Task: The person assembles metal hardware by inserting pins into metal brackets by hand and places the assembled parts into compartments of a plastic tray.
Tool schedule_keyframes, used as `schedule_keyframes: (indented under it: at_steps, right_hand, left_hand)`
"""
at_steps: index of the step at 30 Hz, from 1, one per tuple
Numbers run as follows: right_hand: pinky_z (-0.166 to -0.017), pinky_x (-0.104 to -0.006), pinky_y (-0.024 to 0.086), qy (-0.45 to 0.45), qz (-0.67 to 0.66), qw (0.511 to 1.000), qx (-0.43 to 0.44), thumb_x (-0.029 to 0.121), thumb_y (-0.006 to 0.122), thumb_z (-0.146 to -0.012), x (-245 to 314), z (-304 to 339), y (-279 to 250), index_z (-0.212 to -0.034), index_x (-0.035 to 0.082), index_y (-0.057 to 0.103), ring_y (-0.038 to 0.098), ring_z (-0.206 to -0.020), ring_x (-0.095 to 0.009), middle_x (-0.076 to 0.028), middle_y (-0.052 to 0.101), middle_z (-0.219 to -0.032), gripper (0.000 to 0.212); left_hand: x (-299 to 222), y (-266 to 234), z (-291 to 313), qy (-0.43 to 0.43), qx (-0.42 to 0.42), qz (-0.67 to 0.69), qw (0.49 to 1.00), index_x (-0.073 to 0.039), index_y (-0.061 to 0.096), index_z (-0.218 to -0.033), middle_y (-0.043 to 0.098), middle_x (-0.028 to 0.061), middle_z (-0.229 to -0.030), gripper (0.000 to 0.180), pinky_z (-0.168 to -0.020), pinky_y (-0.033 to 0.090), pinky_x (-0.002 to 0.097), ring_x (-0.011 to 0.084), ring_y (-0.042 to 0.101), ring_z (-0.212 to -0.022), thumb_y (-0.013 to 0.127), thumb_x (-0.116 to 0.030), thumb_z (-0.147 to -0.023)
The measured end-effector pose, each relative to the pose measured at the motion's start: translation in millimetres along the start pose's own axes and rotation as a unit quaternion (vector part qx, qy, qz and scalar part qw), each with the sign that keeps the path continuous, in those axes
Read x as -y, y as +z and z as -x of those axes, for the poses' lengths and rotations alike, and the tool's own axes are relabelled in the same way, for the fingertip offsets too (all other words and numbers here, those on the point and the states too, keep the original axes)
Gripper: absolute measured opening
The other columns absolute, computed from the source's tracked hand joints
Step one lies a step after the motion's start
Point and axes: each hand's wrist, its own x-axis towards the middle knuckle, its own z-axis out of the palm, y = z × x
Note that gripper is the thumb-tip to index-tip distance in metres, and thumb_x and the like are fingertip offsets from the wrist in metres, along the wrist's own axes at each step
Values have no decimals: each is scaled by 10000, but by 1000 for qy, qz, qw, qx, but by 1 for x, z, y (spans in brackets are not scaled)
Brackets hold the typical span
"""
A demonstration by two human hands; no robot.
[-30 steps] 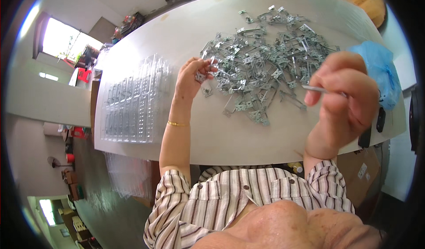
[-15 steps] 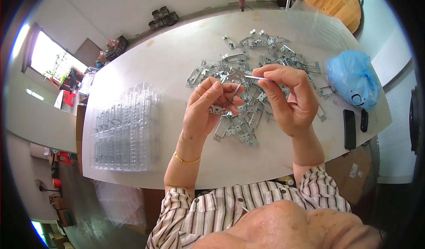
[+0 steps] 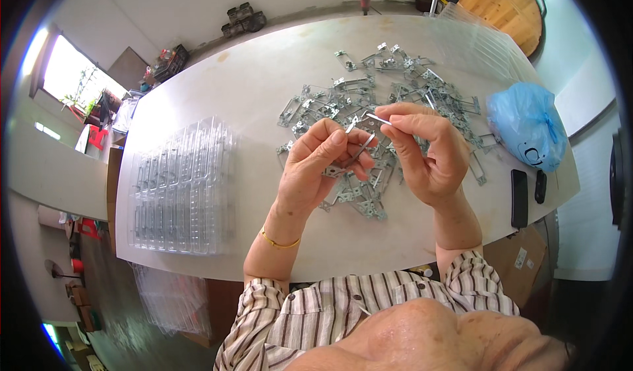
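Note:
My left hand (image 3: 308, 166) is closed round a metal bracket (image 3: 361, 149); its thin bars stick out past the fingertips and its plate end lies in the palm, partly hidden. A thin, pale metal strip (image 3: 378, 118) is pinched between the thumb and fingers of my right hand (image 3: 430, 152). The strip's free end points left, just above the fingertips of my left hand. Below and beyond both hands, a loose heap of similar metal brackets (image 3: 455, 100) spreads over the white table (image 3: 264, 87).
Clear plastic trays (image 3: 178, 199) holding metal parts are stacked on the left. At the right lie a tied blue plastic bag (image 3: 527, 123), a black phone (image 3: 519, 198) and a small black object (image 3: 541, 186). More clear trays (image 3: 478, 38) stand at the far right.
The strip in my right hand now tilts more steeply and sits closer to my left fingers. My left hand has shifted slightly right, and more of its bracket's bars show.

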Motion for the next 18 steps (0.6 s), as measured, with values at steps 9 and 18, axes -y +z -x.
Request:
schedule_keyframes:
  at_steps: [9, 18]
  right_hand:
    - [-587, -290, 576, -41, 43, 998, 13, -26, 727, -876, 7, -7, 0, -967, 14, 633, 738, -759, -241, -173, 737, -971, 137]
    - [-777, -356, 592, 23, 3, 998, 62, -29, 714, -870, 18, -5, -2, -943, 17, 594, 742, -937, -311, -214, 727, -1054, 147]
  left_hand:
    - [-6, 6, 3, 19, -20, -14, 1000, -42, 549, -994, 676, 196, -1136, 177, -690, 572, 301, 198, 704, -885, 532, -204, -1062]
    - [-8, 13, 9, -10, 29, -1, 1000, -23, 565, -1029, 700, 147, -1080, 213, -644, 540, 267, 149, 696, -849, 588, -234, -1039]
